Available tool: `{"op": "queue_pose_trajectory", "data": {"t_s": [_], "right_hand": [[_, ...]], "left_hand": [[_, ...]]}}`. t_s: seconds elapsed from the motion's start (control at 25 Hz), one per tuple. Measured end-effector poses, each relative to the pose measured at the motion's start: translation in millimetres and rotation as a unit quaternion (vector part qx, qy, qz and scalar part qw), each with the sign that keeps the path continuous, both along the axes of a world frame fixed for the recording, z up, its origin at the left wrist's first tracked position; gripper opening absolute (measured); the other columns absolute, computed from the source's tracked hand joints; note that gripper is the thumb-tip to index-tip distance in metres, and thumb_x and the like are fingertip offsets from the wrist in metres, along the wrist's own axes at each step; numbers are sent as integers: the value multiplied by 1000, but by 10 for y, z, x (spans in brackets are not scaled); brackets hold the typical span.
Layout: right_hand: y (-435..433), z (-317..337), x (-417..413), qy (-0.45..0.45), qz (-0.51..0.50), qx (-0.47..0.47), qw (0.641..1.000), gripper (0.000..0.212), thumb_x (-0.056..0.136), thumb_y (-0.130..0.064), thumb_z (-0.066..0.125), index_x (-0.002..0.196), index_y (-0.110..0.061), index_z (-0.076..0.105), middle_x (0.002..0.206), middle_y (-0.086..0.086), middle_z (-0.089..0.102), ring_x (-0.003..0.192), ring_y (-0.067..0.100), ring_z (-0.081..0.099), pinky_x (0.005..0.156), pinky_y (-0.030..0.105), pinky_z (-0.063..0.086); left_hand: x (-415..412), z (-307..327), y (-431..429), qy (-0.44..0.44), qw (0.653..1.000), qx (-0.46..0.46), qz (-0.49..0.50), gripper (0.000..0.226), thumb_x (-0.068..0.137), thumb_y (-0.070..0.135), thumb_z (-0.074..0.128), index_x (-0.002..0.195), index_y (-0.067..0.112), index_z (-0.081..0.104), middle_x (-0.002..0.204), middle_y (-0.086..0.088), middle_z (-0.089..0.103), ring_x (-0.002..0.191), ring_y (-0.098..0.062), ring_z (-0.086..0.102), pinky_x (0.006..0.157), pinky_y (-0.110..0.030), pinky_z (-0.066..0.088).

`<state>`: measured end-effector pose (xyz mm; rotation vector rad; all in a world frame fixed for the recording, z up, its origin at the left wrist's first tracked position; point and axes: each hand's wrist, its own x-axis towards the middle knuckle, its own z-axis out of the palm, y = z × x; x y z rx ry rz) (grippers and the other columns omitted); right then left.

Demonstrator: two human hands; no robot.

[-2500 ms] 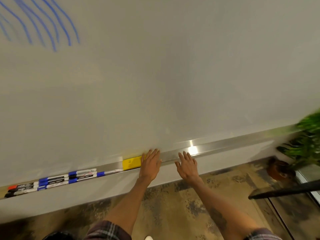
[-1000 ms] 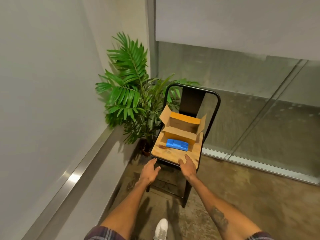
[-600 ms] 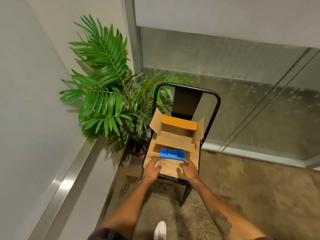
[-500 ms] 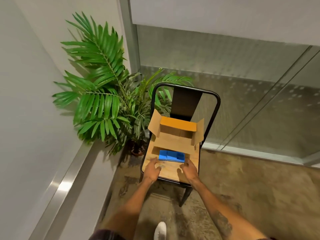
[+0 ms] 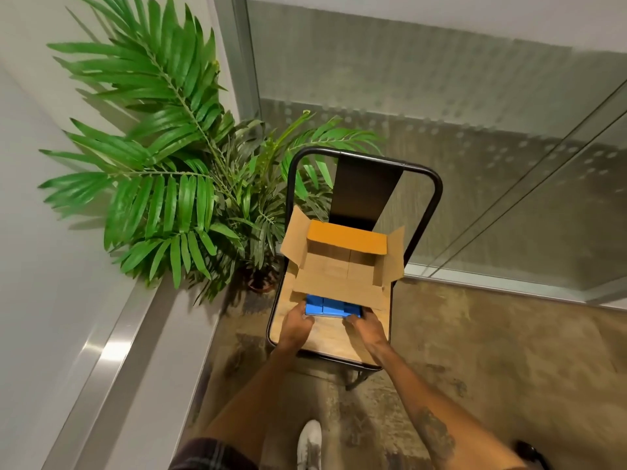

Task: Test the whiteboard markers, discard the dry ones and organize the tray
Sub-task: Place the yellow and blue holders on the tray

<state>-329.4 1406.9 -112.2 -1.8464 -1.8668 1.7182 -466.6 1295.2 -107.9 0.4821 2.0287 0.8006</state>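
Observation:
A flat blue tray lies on the wooden seat of a black metal chair, just in front of an open cardboard box. My left hand grips the tray's left end and my right hand grips its right end, fingers curled at the edges. The whiteboard's metal ledge runs along the left wall; no markers are in view.
A potted palm fills the corner left of the chair, its fronds reaching over the ledge. Glass wall panels stand behind the chair. My white shoe is on the mottled floor below.
I have turned from the whiteboard ledge with its markers to the chair. Both hands moved forward from the seat's front edge and took hold of the blue tray's ends.

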Motion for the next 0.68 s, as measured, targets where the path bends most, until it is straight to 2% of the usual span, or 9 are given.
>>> {"op": "queue_pose_trajectory", "data": {"t_s": [0.16, 0.32, 0.44, 0.56, 0.68], "right_hand": [[-38, 25, 5, 17, -29, -6, 999, 37, 89, -18, 63, 125, -16, 58, 116, 3, 64, 103, 24, 58, 87, 34, 46], [-153, 86, -15, 33, -29, -6, 999, 32, 89, -17, 62, 121, -14, 63, 118, 7, 67, 103, 23, 61, 91, 38, 49], [-308, 160, -12, 48, -11, 7, 999, 32, 91, -14, 59, 124, -13, 61, 118, 7, 66, 104, 22, 61, 91, 34, 48], [-522, 268, 17, 65, -4, 19, 998, 31, 93, -5, 55, 123, -10, 60, 115, 3, 63, 102, 17, 57, 89, 26, 44], [-819, 325, 73, 70, 19, 31, 997, 36, 92, -5, 56, 127, -7, 58, 125, 9, 58, 104, 16, 53, 90, 26, 44]], "left_hand": [[24, 12, -8, -20, 999, 15, 23, 51, 93, -4, 48, 143, 4, 45, 140, -15, 55, 128, -29, 52, 107, -34, 40], [47, 13, -177, -15, 999, 29, 37, 51, 91, 2, 48, 138, 22, 53, 124, -1, 67, 111, -25, 63, 97, -42, 51], [99, 105, -361, -2, 997, 35, 66, 50, 93, 4, 49, 139, 23, 53, 128, 4, 64, 119, -17, 59, 104, -35, 48], [204, 198, -594, 2, 993, 51, 102, 46, 94, 3, 49, 136, 20, 57, 120, 10, 61, 116, -10, 54, 100, -25, 42], [329, 225, -936, 9, 986, 63, 151, 46, 92, 5, 54, 135, 21, 59, 124, 6, 65, 121, -14, 58, 105, -30, 45]]}}
